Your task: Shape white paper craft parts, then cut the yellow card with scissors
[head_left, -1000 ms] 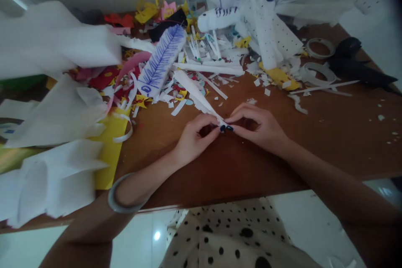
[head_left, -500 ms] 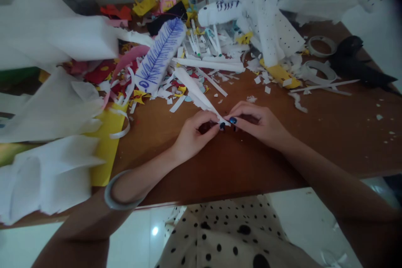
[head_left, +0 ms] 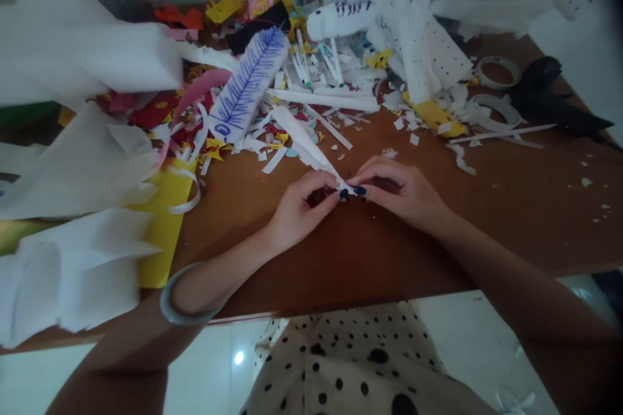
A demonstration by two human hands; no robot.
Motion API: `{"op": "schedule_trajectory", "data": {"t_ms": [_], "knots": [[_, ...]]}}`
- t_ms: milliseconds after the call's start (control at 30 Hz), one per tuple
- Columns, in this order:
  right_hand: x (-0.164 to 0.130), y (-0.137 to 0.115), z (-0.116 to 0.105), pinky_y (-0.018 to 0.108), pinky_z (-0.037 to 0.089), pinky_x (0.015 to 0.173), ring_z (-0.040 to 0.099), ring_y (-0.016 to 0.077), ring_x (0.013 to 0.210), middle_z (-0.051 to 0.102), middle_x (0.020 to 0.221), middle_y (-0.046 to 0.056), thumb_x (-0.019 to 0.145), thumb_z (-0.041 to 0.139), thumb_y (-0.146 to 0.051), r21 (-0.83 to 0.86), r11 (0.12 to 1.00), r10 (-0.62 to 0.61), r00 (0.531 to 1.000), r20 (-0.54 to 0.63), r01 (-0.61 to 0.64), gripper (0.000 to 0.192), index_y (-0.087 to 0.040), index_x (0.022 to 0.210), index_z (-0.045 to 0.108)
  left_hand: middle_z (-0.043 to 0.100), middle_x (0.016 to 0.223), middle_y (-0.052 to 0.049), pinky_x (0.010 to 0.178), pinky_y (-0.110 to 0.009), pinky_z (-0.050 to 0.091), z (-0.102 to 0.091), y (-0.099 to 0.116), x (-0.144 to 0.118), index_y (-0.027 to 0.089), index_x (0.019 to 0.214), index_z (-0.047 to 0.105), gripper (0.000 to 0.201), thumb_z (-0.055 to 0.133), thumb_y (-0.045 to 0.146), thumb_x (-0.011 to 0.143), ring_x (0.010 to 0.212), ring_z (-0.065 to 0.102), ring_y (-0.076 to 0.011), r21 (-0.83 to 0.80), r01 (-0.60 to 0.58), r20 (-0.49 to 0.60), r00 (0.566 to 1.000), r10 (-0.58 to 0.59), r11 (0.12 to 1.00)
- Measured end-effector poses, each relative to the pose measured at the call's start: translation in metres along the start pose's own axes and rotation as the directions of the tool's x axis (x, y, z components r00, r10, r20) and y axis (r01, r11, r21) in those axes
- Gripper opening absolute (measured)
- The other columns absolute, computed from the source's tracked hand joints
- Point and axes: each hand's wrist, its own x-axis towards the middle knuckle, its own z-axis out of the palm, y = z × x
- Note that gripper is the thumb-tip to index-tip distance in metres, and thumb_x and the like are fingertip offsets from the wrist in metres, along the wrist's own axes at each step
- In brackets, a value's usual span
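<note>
A long white rolled paper strip (head_left: pixel 305 141) slants from the scrap heap down to my fingertips, narrowing to a thin end. My left hand (head_left: pixel 307 202) pinches it close to that end, thumb against fingers. Right beside, the thumb and fingers of my right hand (head_left: pixel 396 191) are closed at the very tip of the paper. The fingertips of both hands almost touch, and they cover most of the tip. Behind the strip lies another white paper roll (head_left: pixel 326 100).
Paper scraps, pens (head_left: pixel 335 61) and a white piece with blue feather-like lines (head_left: pixel 250 87) crowd the back of the wooden table (head_left: pixel 302 279). Large white sheets (head_left: pixel 92 272) and yellow card (head_left: pixel 168 227) lie left. Tape rolls (head_left: pixel 494 111) and a black object (head_left: pixel 559 100) sit right.
My right thumb and fingertips have shifted slightly at the paper's tip, closer to my left fingertips. My left hand keeps its pinch in nearly the same place.
</note>
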Motion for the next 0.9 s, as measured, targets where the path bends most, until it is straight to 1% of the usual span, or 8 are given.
{"op": "schedule_trajectory", "data": {"t_ms": [100, 300, 500, 633, 700, 767, 833, 900], "knots": [[0.0000, 0.0027, 0.0010, 0.029, 0.048, 0.069, 0.061, 0.0169, 0.082, 0.066, 0.091, 0.004, 0.084, 0.064, -0.030, -0.069, 0.996, -0.061, 0.998, -0.025, 0.060, 0.014, -0.024, 0.093, 0.071, 0.064, 0.087, -0.004, 0.076, -0.027, 0.045, -0.0009, -0.0002, 0.0006, 0.019, 0.088, 0.062, 0.014, 0.061, 0.033, 0.086, 0.081, 0.058, -0.0153, -0.011, -0.004, 0.015, 1.000, 0.005, 1.000], [-0.0016, -0.0005, 0.0018, 0.028, 0.049, 0.067, 0.062, 0.0160, 0.080, 0.066, 0.091, 0.004, 0.085, 0.059, -0.024, -0.171, 0.977, -0.137, 0.990, -0.039, 0.128, 0.012, -0.023, 0.090, 0.070, 0.063, 0.088, -0.004, 0.077, -0.027, 0.044, -0.0008, -0.0009, 0.0013, 0.019, 0.088, 0.060, 0.015, 0.061, 0.034, 0.087, 0.082, 0.057, -0.0155, -0.018, -0.004, 0.029, 1.000, 0.005, 1.000], [-0.0029, -0.0043, 0.0019, 0.027, 0.048, 0.063, 0.061, 0.0144, 0.075, 0.065, 0.091, 0.003, 0.085, 0.058, -0.022, -0.237, 0.960, -0.162, 0.986, -0.033, 0.150, 0.011, -0.024, 0.089, 0.069, 0.063, 0.087, -0.003, 0.074, -0.027, 0.043, -0.0012, 0.0018, 0.0023, 0.019, 0.088, 0.061, 0.013, 0.058, 0.032, 0.088, 0.081, 0.055, -0.0149, 0.047, -0.054, 0.033, 0.998, 0.052, 0.997], [-0.0035, -0.0053, 0.0041, 0.025, 0.046, 0.060, 0.059, 0.0134, 0.072, 0.061, 0.085, 0.002, 0.081, 0.059, -0.018, -0.281, 0.948, -0.171, 0.983, -0.063, 0.147, 0.008, -0.022, 0.084, 0.066, 0.059, 0.082, -0.002, 0.073, -0.025, 0.041, -0.0021, 0.0024, 0.0031, 0.019, 0.087, 0.060, 0.008, 0.059, 0.028, 0.088, 0.079, 0.052, -0.0142, 0.083, -0.080, 0.042, 0.996, 0.076, 0.993], [-0.0031, -0.0061, 0.0047, 0.025, 0.046, 0.061, 0.058, 0.0132, 0.071, 0.061, 0.084, 0.002, 0.080, 0.060, -0.017, -0.255, 0.960, -0.142, 0.987, -0.077, 0.118, 0.007, -0.022, 0.081, 0.064, 0.057, 0.082, -0.001, 0.072, -0.025, 0.039, -0.0025, 0.0021, 0.0029, 0.019, 0.087, 0.059, 0.008, 0.060, 0.027, 0.088, 0.078, 0.050, -0.0136, 0.051, -0.070, 0.054, 0.996, 0.067, 0.996], [-0.0022, -0.0064, 0.0044, 0.025, 0.046, 0.063, 0.058, 0.0133, 0.072, 0.062, 0.084, 0.002, 0.080, 0.060, -0.019, -0.176, 0.982, -0.082, 0.994, -0.071, 0.068, 0.004, -0.021, 0.081, 0.064, 0.054, 0.082, -0.001, 0.071, -0.025, 0.038, -0.0030, 0.0019, 0.0022, 0.019, 0.087, 0.057, 0.009, 0.060, 0.028, 0.087, 0.076, 0.049, -0.0132, -0.030, -0.033, 0.066, 0.997, 0.035, 0.999], [-0.0012, -0.0062, 0.0034, 0.025, 0.046, 0.064, 0.059, 0.0135, 0.074, 0.063, 0.084, 0.002, 0.080, 0.062, -0.022, -0.069, 0.998, -0.009, 0.999, -0.040, 0.007, 0.004, -0.020, 0.081, 0.065, 0.053, 0.083, -0.001, 0.071, -0.025, 0.038, -0.0037, 0.0020, 0.0014, 0.018, 0.087, 0.056, 0.012, 0.060, 0.030, 0.087, 0.076, 0.048, -0.0131, -0.131, 0.018, 0.097, 0.995, -0.005, 0.991], [-0.0004, -0.0058, 0.0019, 0.026, 0.046, 0.065, 0.059, 0.0136, 0.075, 0.064, 0.083, 0.002, 0.080, 0.063, -0.026, 0.029, 0.998, 0.062, 0.998, 0.004, -0.062, 0.008, -0.019, 0.082, 0.066, 0.052, 0.084, -0.001, 0.071, -0.026, 0.038, -0.0043, 0.0025, 0.0009, 0.018, 0.087, 0.056, 0.014, 0.060, 0.031, 0.087, 0.076, 0.048, -0.0132, -0.221, 0.054, 0.136, 0.990, -0.024, 0.974]]}}
